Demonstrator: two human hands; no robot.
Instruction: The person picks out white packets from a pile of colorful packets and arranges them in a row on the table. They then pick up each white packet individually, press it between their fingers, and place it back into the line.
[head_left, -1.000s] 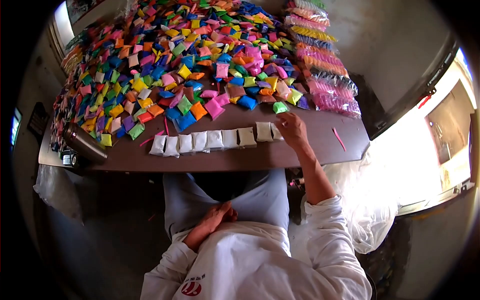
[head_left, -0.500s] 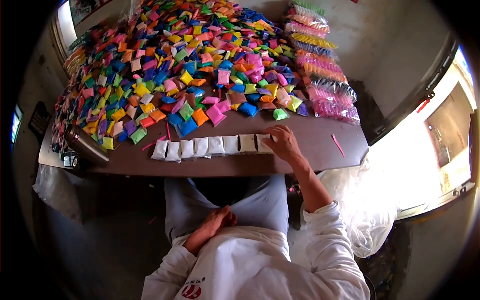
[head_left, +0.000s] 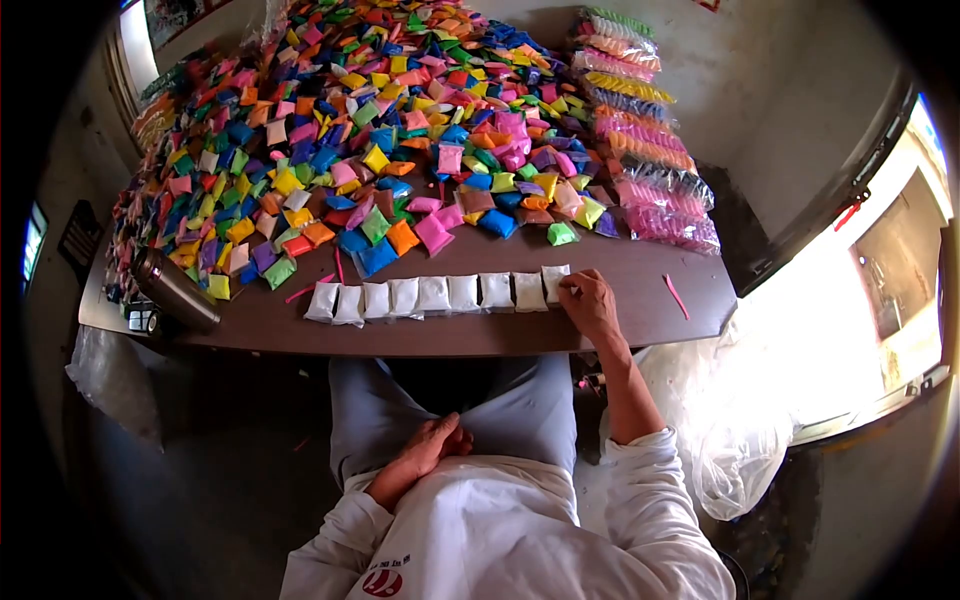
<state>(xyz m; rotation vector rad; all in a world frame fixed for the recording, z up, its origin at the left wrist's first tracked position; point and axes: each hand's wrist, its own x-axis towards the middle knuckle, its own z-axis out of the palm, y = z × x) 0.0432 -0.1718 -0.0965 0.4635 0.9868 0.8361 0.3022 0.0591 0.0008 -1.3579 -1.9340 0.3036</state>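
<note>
A row of several small white packets [head_left: 433, 294] lies along the near side of the brown table. At the row's right end, my right hand [head_left: 590, 306] has its fingers closed at the edge of the last white packet [head_left: 553, 284], partly covering it. My left hand [head_left: 436, 446] rests in my lap against the white shirt, its fingers curled in, with no object showing in them.
A big heap of colourful packets [head_left: 400, 130] covers the back of the table [head_left: 480, 335]. Stacked bagged strips [head_left: 655, 150] stand at the right. A metal flask [head_left: 175, 290] lies at the left edge; a pink strip [head_left: 677, 297] lies at the right.
My right hand has shifted right and slightly down along the row. One more white packet now shows at the row's right end. My left hand has stayed in my lap.
</note>
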